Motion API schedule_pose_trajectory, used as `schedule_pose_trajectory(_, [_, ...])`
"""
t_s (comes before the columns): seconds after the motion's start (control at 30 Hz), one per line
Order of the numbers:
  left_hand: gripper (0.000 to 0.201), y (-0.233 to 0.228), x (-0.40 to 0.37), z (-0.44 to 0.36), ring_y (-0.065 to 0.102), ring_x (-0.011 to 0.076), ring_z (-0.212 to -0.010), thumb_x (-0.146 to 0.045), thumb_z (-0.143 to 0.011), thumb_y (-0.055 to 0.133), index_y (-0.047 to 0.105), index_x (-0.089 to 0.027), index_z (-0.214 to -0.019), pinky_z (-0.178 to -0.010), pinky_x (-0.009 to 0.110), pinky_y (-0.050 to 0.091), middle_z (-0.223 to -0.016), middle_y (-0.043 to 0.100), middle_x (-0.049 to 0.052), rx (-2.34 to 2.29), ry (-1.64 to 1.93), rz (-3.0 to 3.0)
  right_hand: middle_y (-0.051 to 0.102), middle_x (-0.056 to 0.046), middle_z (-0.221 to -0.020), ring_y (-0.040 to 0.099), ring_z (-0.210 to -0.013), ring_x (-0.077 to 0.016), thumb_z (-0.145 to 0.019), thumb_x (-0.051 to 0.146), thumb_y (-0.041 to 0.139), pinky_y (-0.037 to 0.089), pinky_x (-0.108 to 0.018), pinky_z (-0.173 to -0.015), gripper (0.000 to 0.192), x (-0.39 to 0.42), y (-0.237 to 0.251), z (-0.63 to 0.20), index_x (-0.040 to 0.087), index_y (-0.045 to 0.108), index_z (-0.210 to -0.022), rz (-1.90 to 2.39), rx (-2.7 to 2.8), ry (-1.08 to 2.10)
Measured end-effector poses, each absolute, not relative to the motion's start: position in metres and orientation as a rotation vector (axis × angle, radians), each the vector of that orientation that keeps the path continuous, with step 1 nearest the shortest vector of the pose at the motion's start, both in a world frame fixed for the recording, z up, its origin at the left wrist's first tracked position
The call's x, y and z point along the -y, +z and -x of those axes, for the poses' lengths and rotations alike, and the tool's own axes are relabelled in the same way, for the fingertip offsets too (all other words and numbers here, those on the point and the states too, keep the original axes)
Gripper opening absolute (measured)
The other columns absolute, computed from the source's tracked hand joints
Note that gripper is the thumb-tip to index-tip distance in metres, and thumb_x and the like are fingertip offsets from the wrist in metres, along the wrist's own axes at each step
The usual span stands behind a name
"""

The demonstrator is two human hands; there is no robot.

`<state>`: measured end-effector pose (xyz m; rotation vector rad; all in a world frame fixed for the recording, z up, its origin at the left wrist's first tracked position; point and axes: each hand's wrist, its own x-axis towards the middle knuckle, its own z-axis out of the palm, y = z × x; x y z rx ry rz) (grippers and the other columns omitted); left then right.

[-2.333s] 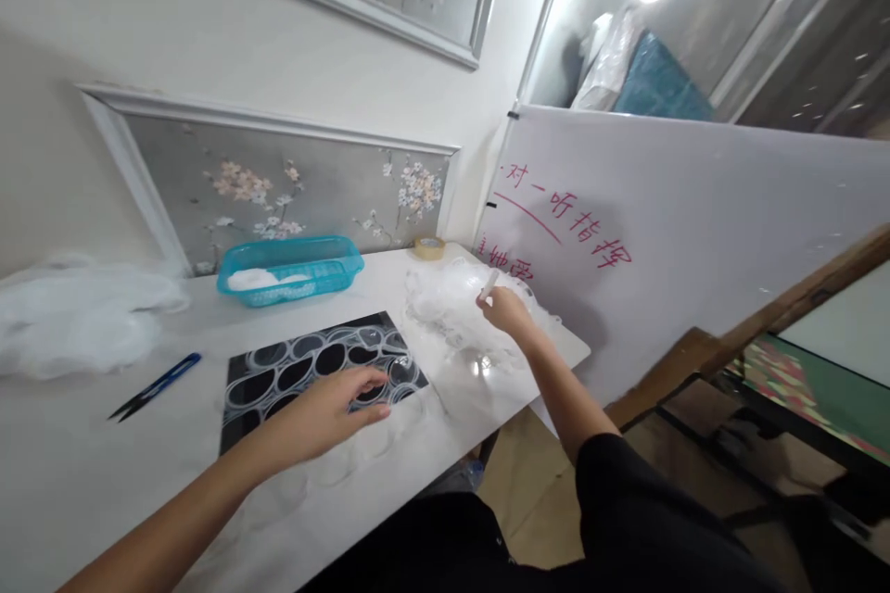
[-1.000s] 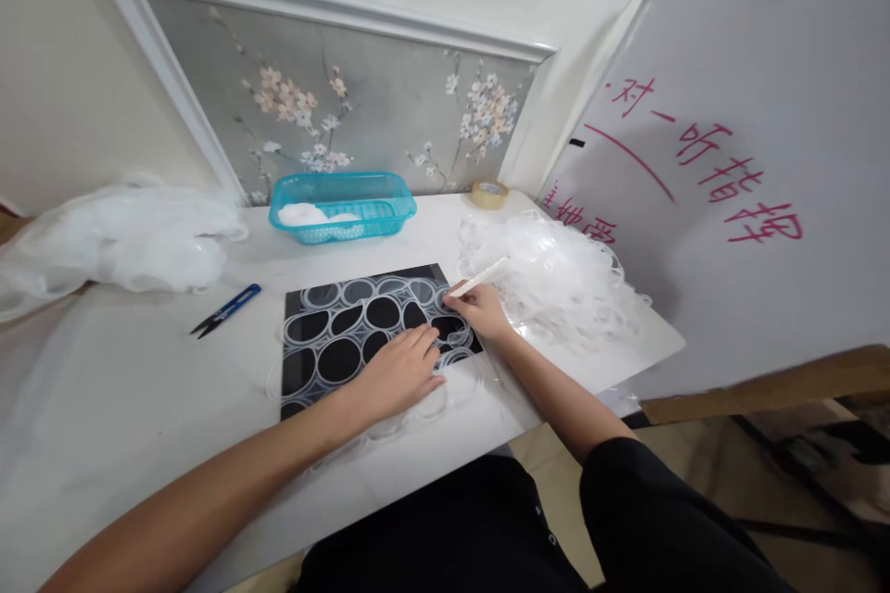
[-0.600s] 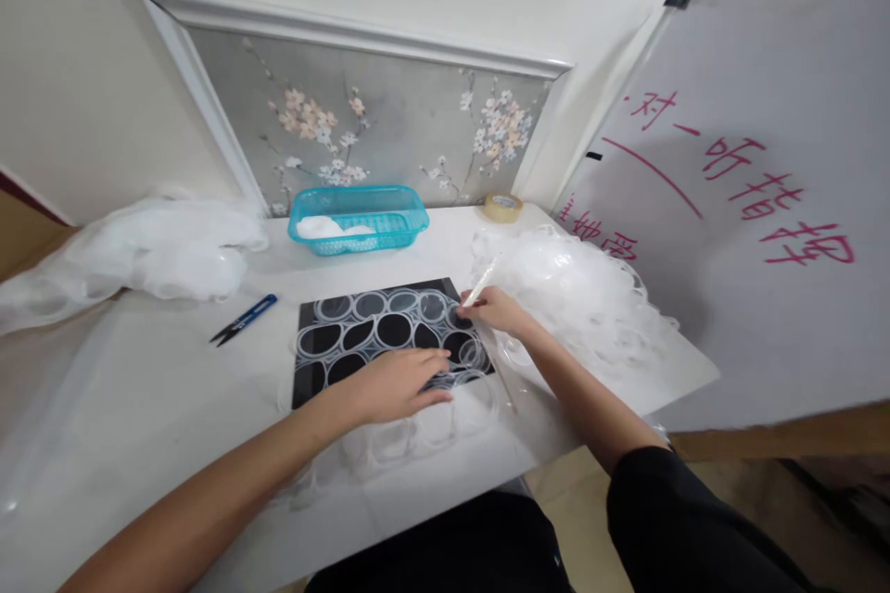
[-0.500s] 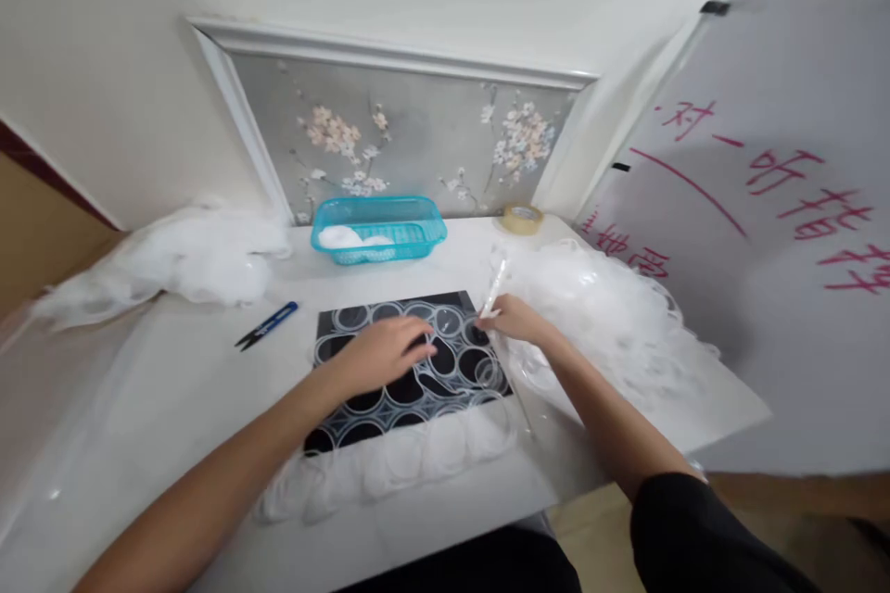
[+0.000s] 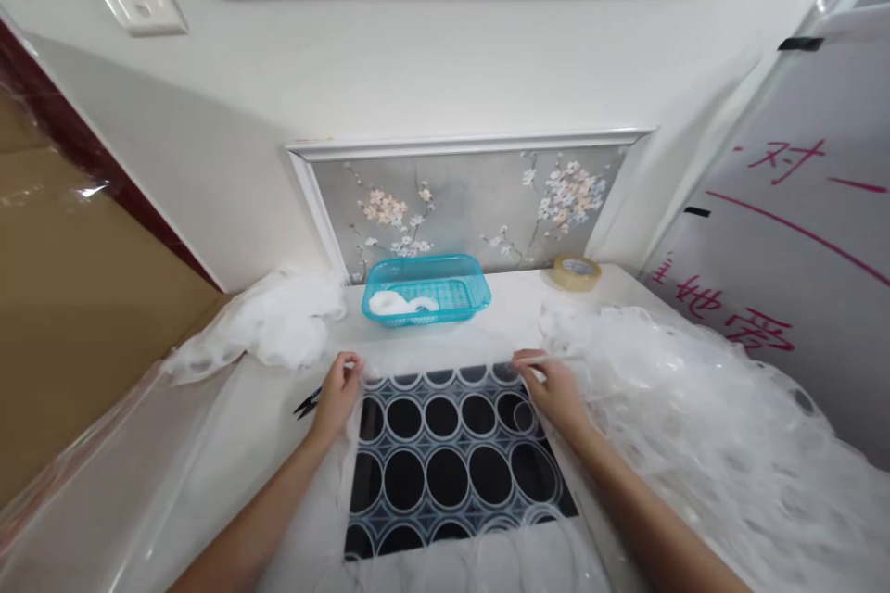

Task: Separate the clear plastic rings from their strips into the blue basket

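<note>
A sheer white lace fabric [image 5: 445, 445] with ring patterns lies spread flat over a black board [image 5: 449, 473] on the white table. My left hand [image 5: 337, 394] pinches the fabric's far left corner. My right hand [image 5: 553, 384] pinches the far right corner and also holds a thin white pen-like tool [image 5: 556, 359]. The rest of the fabric bunches in a big heap [image 5: 695, 426] to the right of my right arm.
A teal basket [image 5: 425, 289] with white rolls stands at the back by the floral wall panel. A tape roll [image 5: 576, 272] sits back right. Dark snips [image 5: 306, 403] lie beside my left hand. White fabric pile [image 5: 278, 329] at back left; whiteboard [image 5: 799, 278] right.
Both hands moved from the middle of the board to its far corners, and the lace now lies stretched flat across it. The camera tilted closer over the table.
</note>
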<state>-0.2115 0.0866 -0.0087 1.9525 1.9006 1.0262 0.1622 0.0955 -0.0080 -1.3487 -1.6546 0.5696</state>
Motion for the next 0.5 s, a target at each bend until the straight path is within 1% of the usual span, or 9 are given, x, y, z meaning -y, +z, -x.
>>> schedule_pose_trajectory(0.07, [0.033, -0.009, -0.084, 0.213, 0.056, 0.0176, -0.060, -0.047, -0.091, 0.031, 0.048, -0.020, -0.088, -0.058, 0.027, 0.047, -0.068, 0.054, 0.000, -1.923, 1.073, -1.878, 0.073, -0.010, -0.092, 0.068, -0.092, -0.0259, -0.083, 0.040, 0.052, 0.051, -0.039, -0.085, 0.028, -0.091, -0.019, -0.154, 0.019, 0.070, -0.077, 1.254, 1.672, 0.591])
schedule_pose_trajectory(0.13, [0.035, -0.009, -0.084, 0.211, 0.056, 0.0174, -0.060, -0.051, -0.089, 0.034, 0.049, -0.020, -0.086, -0.057, 0.026, 0.046, -0.067, 0.055, 0.000, -1.915, 1.086, -1.834, 0.073, -0.010, -0.091, 0.068, -0.092, -0.0259, -0.084, 0.040, 0.053, 0.051, -0.039, -0.086, 0.028, -0.087, -0.026, -0.150, 0.019, 0.070, -0.080, 1.216, 1.658, 0.661])
schedule_pose_trajectory(0.23, [0.035, -0.006, -0.086, 0.206, 0.056, 0.0173, -0.059, -0.053, -0.085, 0.040, 0.052, -0.020, -0.085, -0.058, 0.026, 0.045, -0.066, 0.056, -0.001, -1.891, 1.076, -1.799, 0.072, -0.010, -0.090, 0.068, -0.089, -0.0258, -0.085, 0.043, 0.055, 0.052, -0.039, -0.084, 0.029, -0.084, -0.033, -0.151, 0.018, 0.070, -0.085, 1.244, 1.575, 0.781])
schedule_pose_trajectory(0.33, [0.034, -0.004, -0.089, 0.203, 0.053, 0.0169, -0.055, -0.052, -0.083, 0.046, 0.055, -0.020, -0.087, -0.057, 0.027, 0.044, -0.061, 0.054, -0.003, -1.886, 1.052, -1.777, 0.072, -0.012, -0.094, 0.067, -0.093, -0.0270, -0.084, 0.046, 0.057, 0.051, -0.041, -0.087, 0.032, -0.085, -0.038, -0.155, 0.017, 0.069, -0.086, 1.254, 1.497, 0.861])
schedule_pose_trajectory(0.4, [0.035, -0.004, -0.089, 0.203, 0.055, 0.0176, -0.059, -0.052, -0.080, 0.050, 0.057, -0.020, -0.093, -0.060, 0.027, 0.046, -0.065, 0.058, -0.002, -1.883, 1.041, -1.772, 0.071, -0.013, -0.099, 0.066, -0.096, -0.0279, -0.082, 0.047, 0.058, 0.050, -0.043, -0.090, 0.034, -0.086, -0.042, -0.158, 0.016, 0.069, -0.087, 1.246, 1.456, 0.898])
schedule_pose_trajectory(0.5, [0.039, -0.006, -0.089, 0.204, 0.062, 0.0206, -0.075, -0.051, -0.079, 0.053, 0.058, -0.019, -0.101, -0.073, 0.030, 0.049, -0.084, 0.066, 0.002, -1.877, 1.030, -1.782, 0.070, -0.014, -0.102, 0.066, -0.099, -0.0284, -0.081, 0.049, 0.059, 0.049, -0.044, -0.092, 0.036, -0.088, -0.046, -0.160, 0.015, 0.069, -0.089, 1.248, 1.472, 0.957])
